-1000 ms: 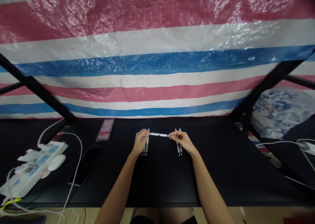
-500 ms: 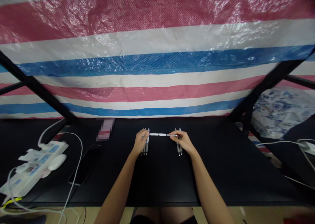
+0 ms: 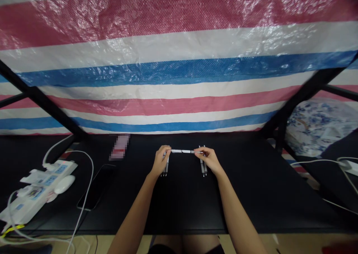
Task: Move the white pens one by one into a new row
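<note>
White pen (image 3: 181, 151) stretches from left hand (image 3: 160, 162) to right hand (image 3: 211, 161).

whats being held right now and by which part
A white-and-grey pen: left hand at one end, right hand near the grey end.

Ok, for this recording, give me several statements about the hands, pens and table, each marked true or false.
1. The left hand and right hand hold one white pen. True.
2. That pen stands upright. False: it is held crosswise between the hands.
3. A phone lies left of both hands. True.
4. Only the left hand has other pens near it. False: more pens lie by the right hand.
</note>
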The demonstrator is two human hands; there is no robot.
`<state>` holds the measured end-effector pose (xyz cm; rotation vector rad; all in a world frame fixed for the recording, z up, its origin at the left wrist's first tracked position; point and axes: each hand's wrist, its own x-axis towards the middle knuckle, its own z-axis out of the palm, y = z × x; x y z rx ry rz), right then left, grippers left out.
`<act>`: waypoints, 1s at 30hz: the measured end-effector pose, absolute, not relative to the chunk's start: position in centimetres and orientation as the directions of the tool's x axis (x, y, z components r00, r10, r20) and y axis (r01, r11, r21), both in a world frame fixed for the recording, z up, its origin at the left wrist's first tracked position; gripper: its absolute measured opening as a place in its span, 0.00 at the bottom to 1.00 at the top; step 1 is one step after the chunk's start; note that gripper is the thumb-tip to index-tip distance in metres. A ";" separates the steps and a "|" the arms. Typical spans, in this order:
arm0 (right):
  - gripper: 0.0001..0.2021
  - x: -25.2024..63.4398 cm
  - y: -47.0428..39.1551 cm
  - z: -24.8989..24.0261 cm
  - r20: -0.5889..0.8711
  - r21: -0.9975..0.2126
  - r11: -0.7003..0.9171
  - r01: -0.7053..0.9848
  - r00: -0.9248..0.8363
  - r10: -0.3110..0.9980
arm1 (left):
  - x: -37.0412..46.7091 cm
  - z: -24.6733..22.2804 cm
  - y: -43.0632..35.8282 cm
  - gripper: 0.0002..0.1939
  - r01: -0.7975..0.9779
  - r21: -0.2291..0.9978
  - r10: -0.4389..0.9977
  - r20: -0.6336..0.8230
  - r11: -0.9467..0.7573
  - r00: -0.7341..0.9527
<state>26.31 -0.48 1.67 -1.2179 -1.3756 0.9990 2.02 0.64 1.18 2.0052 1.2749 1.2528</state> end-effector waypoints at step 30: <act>0.13 26.4 -0.2 1.0 0.191 -0.960 0.188 0.209 -0.005 0.982 | 2.1 0.9 0.7 0.12 0.419 0.784 0.887 0.434 -0.458 0.157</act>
